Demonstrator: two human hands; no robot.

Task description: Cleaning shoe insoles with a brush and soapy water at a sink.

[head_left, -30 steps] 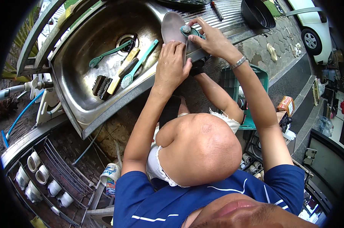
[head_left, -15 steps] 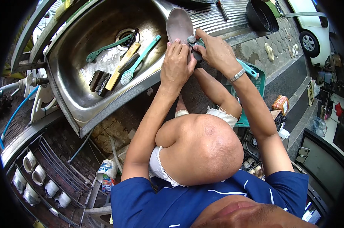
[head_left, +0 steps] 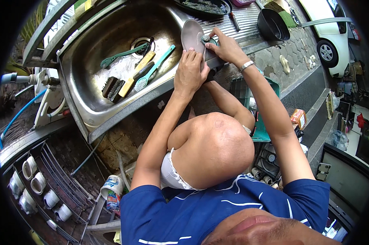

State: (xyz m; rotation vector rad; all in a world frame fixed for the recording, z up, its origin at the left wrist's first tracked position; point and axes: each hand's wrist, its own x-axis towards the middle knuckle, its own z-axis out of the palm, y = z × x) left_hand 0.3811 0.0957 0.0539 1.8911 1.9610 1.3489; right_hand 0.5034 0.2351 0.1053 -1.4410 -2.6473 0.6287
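Note:
A grey-brown sandal or shoe insole [head_left: 191, 34] lies tilted at the near edge of the sink; I cannot tell which of the two it is. My left hand [head_left: 189, 67] grips its near side, fingers over the top and thumb at the right edge. My right hand [head_left: 227, 47] is closed round a teal scrub brush [head_left: 212, 41]. The small round brush head is at the insole's right edge, and most of the handle is hidden by my hand. Beside my left hand, a teal brush [head_left: 154, 69] rests in the sink.
The steel sink [head_left: 76, 61] also holds a wooden-handled brush [head_left: 137, 73], dark-bristled brushes [head_left: 116, 87] and another teal brush [head_left: 121, 56]. A black bucket [head_left: 273, 24] and a dark pan [head_left: 205, 7] stand on the ribbed drainboard. A green crate [head_left: 266, 132] sits below, right of my knee.
The view has shifted, so the sink appears lower and more to the right. My right hand has turned slightly, and the brush handle that showed beyond its wrist is now out of sight.

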